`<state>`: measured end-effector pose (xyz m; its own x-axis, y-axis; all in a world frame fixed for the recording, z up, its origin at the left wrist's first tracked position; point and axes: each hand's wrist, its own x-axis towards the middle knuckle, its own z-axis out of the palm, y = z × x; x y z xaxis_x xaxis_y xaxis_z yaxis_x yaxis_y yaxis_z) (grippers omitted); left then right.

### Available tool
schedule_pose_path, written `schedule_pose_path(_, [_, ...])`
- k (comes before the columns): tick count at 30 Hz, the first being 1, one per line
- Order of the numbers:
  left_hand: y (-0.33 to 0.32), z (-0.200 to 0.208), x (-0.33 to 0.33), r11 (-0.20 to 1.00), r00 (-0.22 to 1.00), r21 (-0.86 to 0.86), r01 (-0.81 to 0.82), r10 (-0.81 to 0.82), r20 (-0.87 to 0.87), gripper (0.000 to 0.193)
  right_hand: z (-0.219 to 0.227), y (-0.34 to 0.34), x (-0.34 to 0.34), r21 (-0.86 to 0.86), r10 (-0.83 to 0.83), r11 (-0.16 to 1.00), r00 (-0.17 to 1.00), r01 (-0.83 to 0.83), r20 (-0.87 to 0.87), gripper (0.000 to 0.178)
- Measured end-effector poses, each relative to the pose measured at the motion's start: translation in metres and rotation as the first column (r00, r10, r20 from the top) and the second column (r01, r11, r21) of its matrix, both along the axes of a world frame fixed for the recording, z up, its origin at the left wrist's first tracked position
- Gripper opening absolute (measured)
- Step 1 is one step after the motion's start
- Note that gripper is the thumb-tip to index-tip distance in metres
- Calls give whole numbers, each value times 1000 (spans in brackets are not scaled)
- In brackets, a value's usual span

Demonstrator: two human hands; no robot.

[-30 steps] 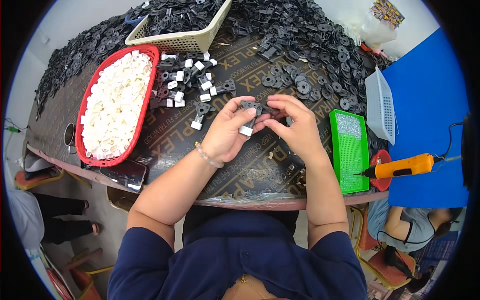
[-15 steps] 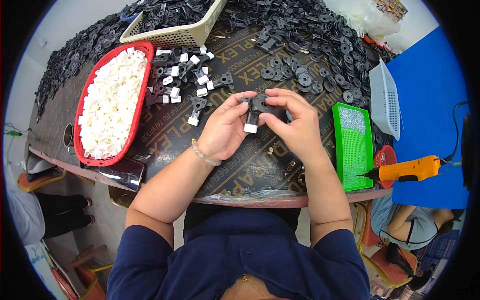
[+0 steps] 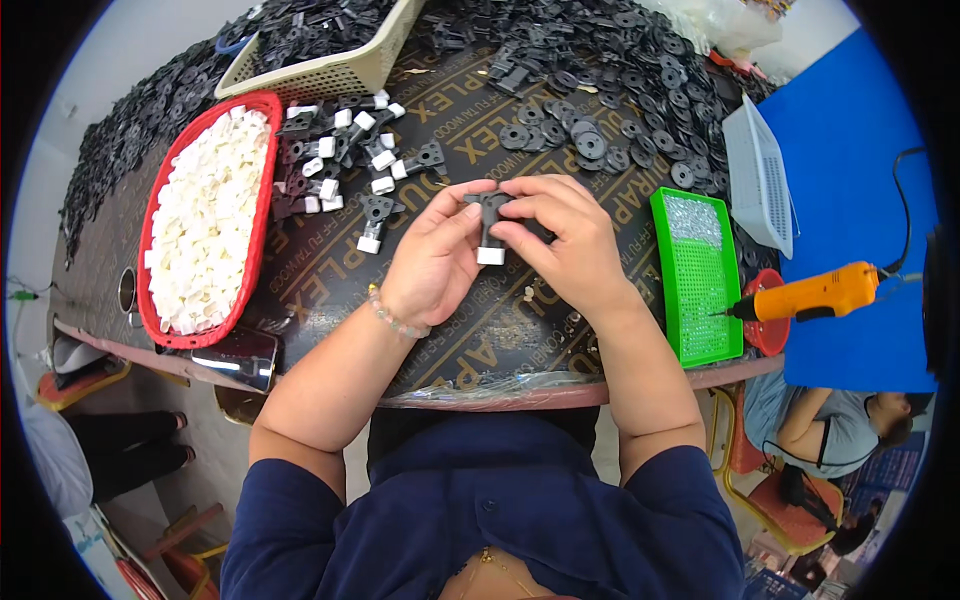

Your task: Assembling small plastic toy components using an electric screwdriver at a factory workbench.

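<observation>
Between my two hands, over the middle of the table, is a black plastic part with a white block cap (image 3: 490,256) at its near end. My left hand (image 3: 437,262) pinches its upper left side with thumb and fingers. From the right, my right hand (image 3: 568,240) grips it too, the fingers curled over its top and right side. Whether a disc sits behind it, hidden by the fingers, I cannot tell. Left of my hands lies a similar black piece (image 3: 377,212) with a white end. Beyond it is a group of such capped pieces (image 3: 345,150).
A red basket (image 3: 262,200) of white caps stands at left, a cream basket (image 3: 330,85) of black parts behind. Black discs (image 3: 590,146) lie heaped at far right. At right are a green tray (image 3: 735,300) of small screws, an orange electric screwdriver (image 3: 815,295) and a pale basket (image 3: 752,180).
The black disc seen on the part half a second ago no longer shows. My right fingers have closed further over the part. The whole view has shifted slightly.
</observation>
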<state>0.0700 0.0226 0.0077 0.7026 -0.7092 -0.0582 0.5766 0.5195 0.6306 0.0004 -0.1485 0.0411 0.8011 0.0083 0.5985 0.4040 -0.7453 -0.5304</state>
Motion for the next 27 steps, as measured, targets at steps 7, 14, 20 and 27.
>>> schedule_pose_path(7, [3, -7, 4, 999, 998, 4, 45, -45, 37, 32, -2, 0, -1, -13, -3, 1000, 999, 4, 32, 35])
schedule_pose_path(14, [-1, 3, -4, 999, 998, -32, 39, -37, 52, 39, 2, 3, -5, -61, -40, 997, 999, 39, -15, 48])
schedule_pose_path(20, [1, 16, -11, 999, 988, 42, 8, -14, 153, 52, 11, -11, -9, 56, -24, 998, 993, 30, -117, 43])
schedule_pose_path(27, [46, 36, 44, 270, 53, 238, -933, -552, 832, 35, 10, -93, -18, -316, -611, 781, 764, 539, -206, 41])
